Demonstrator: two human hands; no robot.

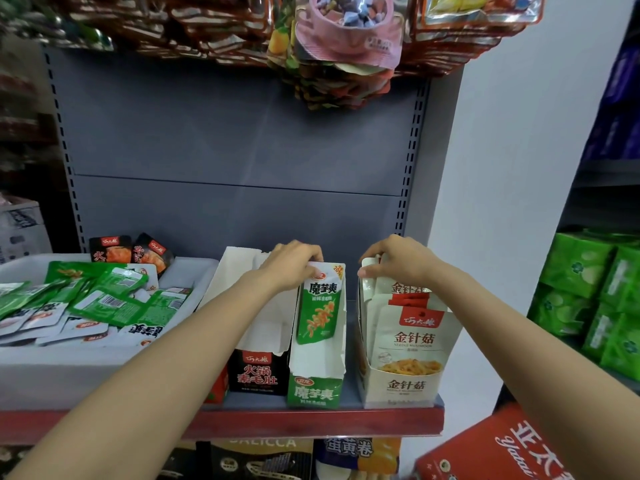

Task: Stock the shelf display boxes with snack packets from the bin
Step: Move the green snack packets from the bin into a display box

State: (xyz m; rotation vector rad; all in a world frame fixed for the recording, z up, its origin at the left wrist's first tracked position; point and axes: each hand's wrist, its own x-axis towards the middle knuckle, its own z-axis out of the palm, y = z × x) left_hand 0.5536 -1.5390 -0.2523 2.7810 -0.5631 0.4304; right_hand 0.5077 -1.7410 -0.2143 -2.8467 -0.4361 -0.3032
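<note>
Green konjac snack packet (320, 306), frame centre: my left hand (294, 268) pinches its top. Right hand (398, 261) grips beige mushroom packets (408, 337). I'd seat both upright.

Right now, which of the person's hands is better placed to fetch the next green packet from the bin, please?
Probably the left hand. It grips the green packet in the green display box, nearer the white bin on the left. The right hand is farther off, holding beige packets.
</note>
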